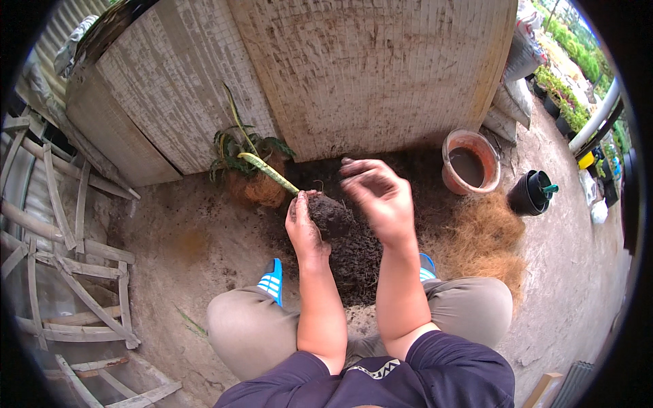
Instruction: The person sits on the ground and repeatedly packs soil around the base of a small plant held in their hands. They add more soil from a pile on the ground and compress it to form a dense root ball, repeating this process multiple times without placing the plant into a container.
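Soft daylight, right hand [385,204] blurry, fisheye-curved edges

This looks like an open-air potting yard or plant nursery: dark soil [357,268] lies heaped toward six o'clock, a terracotta pot [451,178] stands past two, nested black pots [518,197] at three, and potted greenery [570,102] lines two o'clock.
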{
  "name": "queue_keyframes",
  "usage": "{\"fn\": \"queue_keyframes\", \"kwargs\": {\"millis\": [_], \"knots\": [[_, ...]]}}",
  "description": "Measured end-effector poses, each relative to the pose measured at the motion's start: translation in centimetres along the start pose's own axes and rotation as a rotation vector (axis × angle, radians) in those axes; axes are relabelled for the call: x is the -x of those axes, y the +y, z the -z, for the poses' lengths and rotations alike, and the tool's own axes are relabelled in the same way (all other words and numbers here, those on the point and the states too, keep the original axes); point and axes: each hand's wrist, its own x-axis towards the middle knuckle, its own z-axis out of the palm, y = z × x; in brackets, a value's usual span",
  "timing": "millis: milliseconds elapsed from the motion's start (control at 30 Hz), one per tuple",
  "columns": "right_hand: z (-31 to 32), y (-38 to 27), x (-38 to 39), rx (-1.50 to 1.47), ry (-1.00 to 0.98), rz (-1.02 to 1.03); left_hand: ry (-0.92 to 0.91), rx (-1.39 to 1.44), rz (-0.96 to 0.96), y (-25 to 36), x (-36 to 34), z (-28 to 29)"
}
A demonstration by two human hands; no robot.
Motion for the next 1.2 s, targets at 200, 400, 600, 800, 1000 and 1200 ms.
{"fn": "queue_keyframes", "kwargs": {"millis": [200, 400, 600, 800, 1000, 1200], "knots": [[6.6, 3.9, -1.1, -0.676, 0.320, -0.099, 0.019, 0.041, 0.063, -0.1, -0.3, 0.3], [11.7, 11.5, 0.2, 0.414, 0.595, -0.260, 0.008, 0.120, 0.108, -0.8, -0.8, 0.4], [2.7, 10.2, 2.1, 0.229, 0.225, -0.294, 0.101, 0.211, 0.102, 0.0, -0.8, -0.1], [0.6, -1.1, 1.2, 0.829, -0.313, 0.068, 0.166, 0.275, 0.020, 1.2, -0.9, 0.6], [-1.3, -1.5, 2.3, 0.873, -0.338, -0.133, 0.134, 0.403, -0.029, 1.4, 0.0, -0.5], [-2.5, -0.6, 2.9, 0.929, -0.396, -0.109, 0.062, 0.466, -0.051, 0.3, -0.3, 0.3]]}}
